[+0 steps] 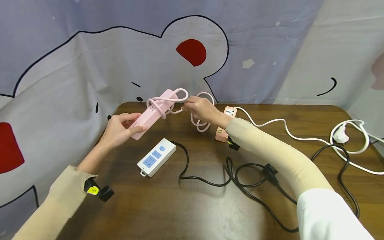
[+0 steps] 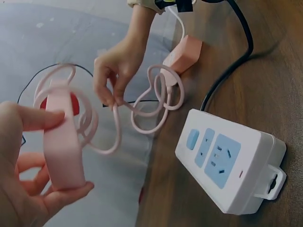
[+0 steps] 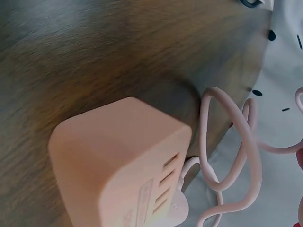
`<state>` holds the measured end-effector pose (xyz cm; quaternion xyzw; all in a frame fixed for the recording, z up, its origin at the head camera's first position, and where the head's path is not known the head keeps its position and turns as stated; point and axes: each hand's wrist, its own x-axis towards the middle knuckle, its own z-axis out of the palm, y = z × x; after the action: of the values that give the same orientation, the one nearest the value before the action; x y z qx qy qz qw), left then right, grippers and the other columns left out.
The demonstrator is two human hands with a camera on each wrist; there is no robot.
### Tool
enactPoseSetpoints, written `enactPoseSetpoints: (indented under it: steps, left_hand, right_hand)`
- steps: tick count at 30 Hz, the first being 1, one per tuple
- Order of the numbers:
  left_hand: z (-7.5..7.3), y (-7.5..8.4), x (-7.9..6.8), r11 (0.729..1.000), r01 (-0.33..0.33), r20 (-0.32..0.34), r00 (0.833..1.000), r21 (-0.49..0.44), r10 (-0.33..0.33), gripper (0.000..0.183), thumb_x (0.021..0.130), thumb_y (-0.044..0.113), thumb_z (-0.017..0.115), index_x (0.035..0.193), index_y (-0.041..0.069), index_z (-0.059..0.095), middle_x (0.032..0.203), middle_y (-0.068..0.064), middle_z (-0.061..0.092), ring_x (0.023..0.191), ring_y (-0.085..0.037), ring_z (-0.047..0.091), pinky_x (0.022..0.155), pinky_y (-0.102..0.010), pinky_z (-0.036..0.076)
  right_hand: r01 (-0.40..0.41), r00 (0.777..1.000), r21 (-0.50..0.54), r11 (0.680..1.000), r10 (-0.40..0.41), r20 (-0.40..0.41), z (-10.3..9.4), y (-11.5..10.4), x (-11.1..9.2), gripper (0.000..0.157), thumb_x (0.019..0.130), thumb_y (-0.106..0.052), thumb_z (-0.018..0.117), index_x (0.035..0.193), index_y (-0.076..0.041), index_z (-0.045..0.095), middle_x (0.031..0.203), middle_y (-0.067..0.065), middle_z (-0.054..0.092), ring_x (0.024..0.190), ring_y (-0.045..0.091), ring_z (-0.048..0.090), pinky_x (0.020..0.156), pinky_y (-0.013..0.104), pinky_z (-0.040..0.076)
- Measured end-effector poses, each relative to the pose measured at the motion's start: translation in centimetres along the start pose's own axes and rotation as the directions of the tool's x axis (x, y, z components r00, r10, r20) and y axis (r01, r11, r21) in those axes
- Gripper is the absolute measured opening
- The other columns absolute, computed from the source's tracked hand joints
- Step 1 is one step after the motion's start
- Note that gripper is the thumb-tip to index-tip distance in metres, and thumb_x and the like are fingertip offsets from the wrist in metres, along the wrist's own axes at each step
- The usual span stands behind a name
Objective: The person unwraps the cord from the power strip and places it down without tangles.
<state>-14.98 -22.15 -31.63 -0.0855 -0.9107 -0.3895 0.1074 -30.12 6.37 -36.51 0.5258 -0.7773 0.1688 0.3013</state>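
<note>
My left hand (image 1: 118,130) grips the lower end of a pink power strip (image 1: 146,120), holding it tilted above the table. Its pink cord (image 1: 181,89) loops around the strip's upper half. To the right, my right hand (image 1: 204,108) pinches that cord between thumb and fingers, as the left wrist view shows. Below the pinch, loose coils of the cord (image 2: 177,97) hang beside a peach power strip (image 2: 185,56). A pale plug (image 3: 174,210) shows behind the peach strip in the right wrist view, where my right hand is mostly out of frame.
A white power strip (image 1: 162,156) with blue sockets lies on the wooden table (image 1: 168,206). Its black cord (image 1: 207,182) winds rightward past a black plug (image 1: 270,171). A white cord (image 1: 285,123) and white plug (image 1: 340,135) lie far right. Behind hangs a patterned curtain (image 1: 120,66).
</note>
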Motion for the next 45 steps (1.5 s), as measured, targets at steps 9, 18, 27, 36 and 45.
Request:
enactPoseSetpoints:
  steps: [9,18,27,36,45]
  left_hand:
    - [0.0,-0.8,-0.1,0.989,-0.141,0.192,0.973,0.049,0.129,0.046,0.075,0.018,0.079,0.118,0.005,0.068,0.1,-0.012,0.068,0.082,-0.017,0.055,0.067,-0.024,0.044]
    - [0.1,-0.9,0.2,0.944,-0.183,0.18,0.974,0.275,0.136,0.047,0.071,0.019,0.081,0.114,0.005,0.07,0.095,-0.011,0.069,0.08,-0.022,0.058,0.068,-0.03,0.04]
    - [0.5,-1.9,0.4,0.894,-0.149,0.093,0.988,0.422,0.121,0.051,0.069,0.026,0.08,0.112,0.001,0.07,0.098,-0.02,0.069,0.084,-0.031,0.063,0.066,-0.042,0.042]
    - [0.8,-3.8,0.4,0.897,-0.046,-0.053,0.996,0.441,0.077,0.048,0.069,0.025,0.078,0.109,0.0,0.071,0.094,-0.025,0.068,0.079,-0.034,0.06,0.063,-0.046,0.04]
    - [0.8,-4.4,0.5,0.917,0.016,-0.212,0.974,0.398,0.076,0.045,0.069,0.022,0.077,0.106,-0.001,0.071,0.094,-0.027,0.068,0.078,-0.039,0.061,0.064,-0.049,0.039]
  right_hand:
    - [-0.096,0.994,0.05,0.994,0.098,-0.043,-0.8,0.6,0.3,0.011,0.082,0.002,0.065,0.088,-0.004,0.071,0.087,0.008,0.069,0.086,0.023,0.063,0.073,0.036,0.051]
    - [-0.142,0.974,0.079,0.987,0.153,-0.165,-1.6,1.0,1.1,0.007,0.087,-0.003,0.066,0.088,-0.004,0.073,0.088,0.008,0.072,0.085,0.022,0.064,0.076,0.035,0.052]
    - [-0.136,0.963,0.086,0.987,0.152,-0.224,-2.4,0.4,1.5,0.007,0.087,-0.004,0.066,0.087,-0.004,0.073,0.087,0.008,0.072,0.085,0.022,0.064,0.076,0.035,0.052]
    - [-0.018,0.967,0.084,0.996,0.038,-0.251,-2.5,-1.1,1.8,0.01,0.087,0.001,0.064,0.086,-0.004,0.073,0.087,0.007,0.072,0.083,0.02,0.064,0.074,0.032,0.052]
    - [0.157,0.968,0.044,0.987,-0.145,-0.205,-2.4,-3.1,1.5,0.01,0.087,-0.001,0.064,0.085,-0.007,0.072,0.086,0.004,0.07,0.081,0.016,0.062,0.068,0.027,0.052]
